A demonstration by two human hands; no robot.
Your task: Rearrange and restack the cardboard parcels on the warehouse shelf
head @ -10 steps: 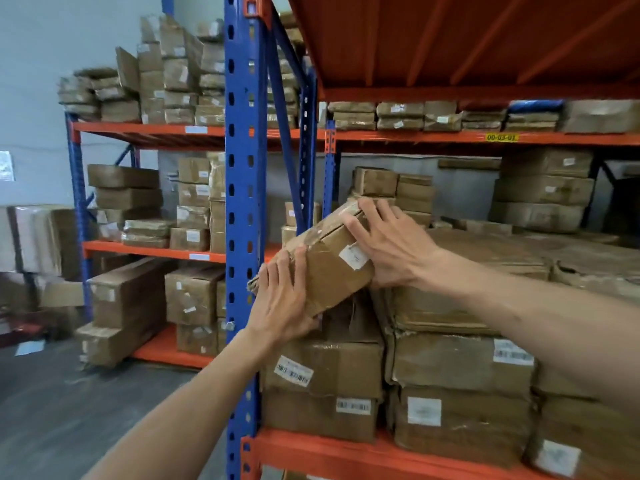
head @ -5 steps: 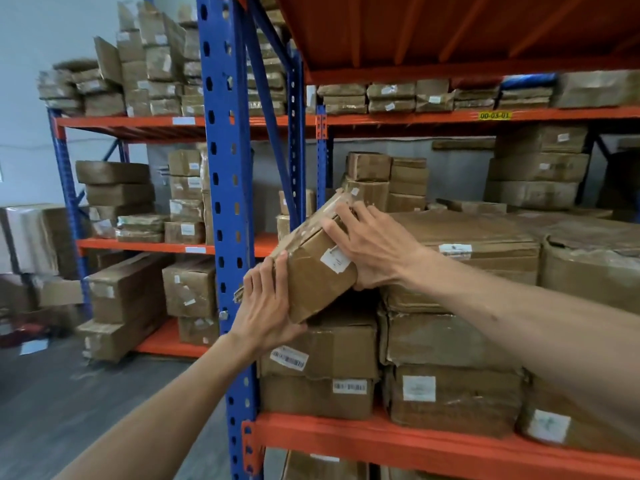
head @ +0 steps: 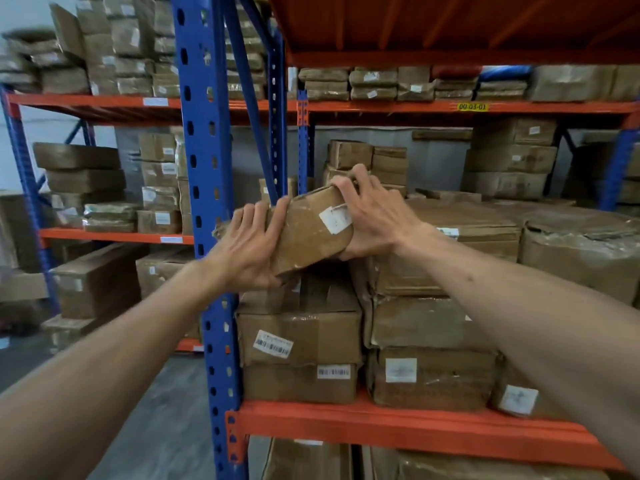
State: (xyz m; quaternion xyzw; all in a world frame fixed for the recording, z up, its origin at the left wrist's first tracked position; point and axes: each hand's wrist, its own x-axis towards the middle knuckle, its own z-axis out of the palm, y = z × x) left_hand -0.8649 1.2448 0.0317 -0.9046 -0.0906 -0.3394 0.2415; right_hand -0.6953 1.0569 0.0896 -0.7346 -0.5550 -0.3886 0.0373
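Both hands clamp the parcel (head: 311, 230), left hand (head: 246, 247) on its near end, right hand (head: 372, 216) over the far corner, tilted above the stack (head: 301, 327). Risk: it snags the blue post (head: 207, 168) and slips free.

Holding a tilted cardboard parcel (head: 311, 227) with left hand (head: 248, 251) and right hand (head: 372, 216), above the left stack of boxes (head: 301, 327). Standing just right of a blue upright post (head: 207, 168), over the orange shelf beam (head: 398, 429).
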